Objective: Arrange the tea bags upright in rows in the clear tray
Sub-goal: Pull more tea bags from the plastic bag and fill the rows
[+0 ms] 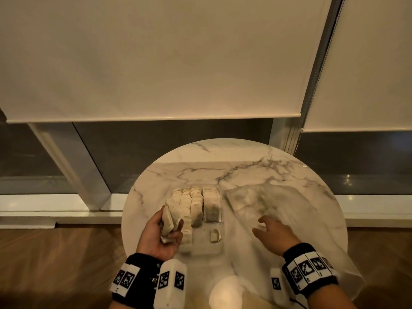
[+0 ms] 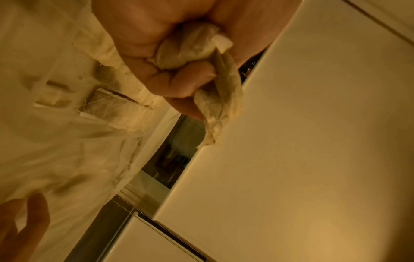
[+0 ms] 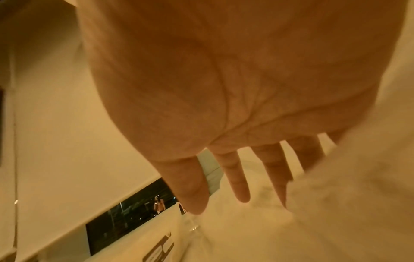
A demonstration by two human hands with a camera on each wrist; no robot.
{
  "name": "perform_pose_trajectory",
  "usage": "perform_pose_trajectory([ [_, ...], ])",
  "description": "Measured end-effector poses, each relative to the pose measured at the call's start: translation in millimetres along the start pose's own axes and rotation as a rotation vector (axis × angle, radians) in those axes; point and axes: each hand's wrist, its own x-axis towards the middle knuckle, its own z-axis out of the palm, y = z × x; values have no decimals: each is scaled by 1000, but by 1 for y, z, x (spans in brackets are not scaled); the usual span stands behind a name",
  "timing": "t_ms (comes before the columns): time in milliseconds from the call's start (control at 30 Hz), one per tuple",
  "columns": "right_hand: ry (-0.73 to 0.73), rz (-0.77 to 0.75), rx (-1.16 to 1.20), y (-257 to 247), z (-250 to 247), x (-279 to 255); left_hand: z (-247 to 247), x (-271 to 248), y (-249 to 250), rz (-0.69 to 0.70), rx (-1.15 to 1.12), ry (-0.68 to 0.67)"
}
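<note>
Tea bags [image 1: 196, 205] stand upright in rows in the clear tray [image 1: 201, 247] at the middle of the round marble surface [image 1: 240, 166] — about four rows, packed at the far end, with the rightmost row set slightly apart. The near end of the tray is mostly bare; one loose tea bag [image 1: 215, 235] sits there alone, tilt unclear. The tray's walls are hard to trace against the marble. Left hand [image 1: 163, 236] is at the tray's near left corner, grip closed around a small bunch of tea bags [image 1: 167, 226], fingers curled over them and thumb pressed on the front; the left wrist view shows the bunch [image 2: 192, 47] squeezed in the fist with one bag sticking out past the fingers [image 2: 188, 83]. Exact count in the bunch cannot be told. Right hand [image 1: 275, 235] is just right of the tray over a crumpled clear plastic bag [image 1: 267, 204] that spreads across the right side of the surface — grip empty, fingers [image 3: 237, 179] straight and spread, palm down; whether the fingertips touch the plastic is unclear. Both wrists wear black bands with white marker blocks [image 1: 170, 279]. Behind the surface are pale roller blinds [image 1: 156, 56], dark window glass below them, and wood floor [image 1: 55, 259].
</note>
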Motion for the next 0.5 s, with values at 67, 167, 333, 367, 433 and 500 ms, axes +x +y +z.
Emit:
perform_pose_trajectory([
  [67,62,-49,-63,-9,-2,-2,-3,0,2,3,-8,12],
  [167,135,-198,-67,-43,-5,-11,-10,4,4,0,-12,40],
  [333,72,-376,-221,-112,7,-7,-21,16,1,-30,-33,54],
  [367,30,-381,-277,-122,11,-2,-24,18,0,-38,-40,58],
  [433,-70,-373,-414,-138,19,9,-30,21,-3,-42,-59,70],
  [500,-144,-364,-541,-148,25,18,-38,25,-6,-41,-77,82],
])
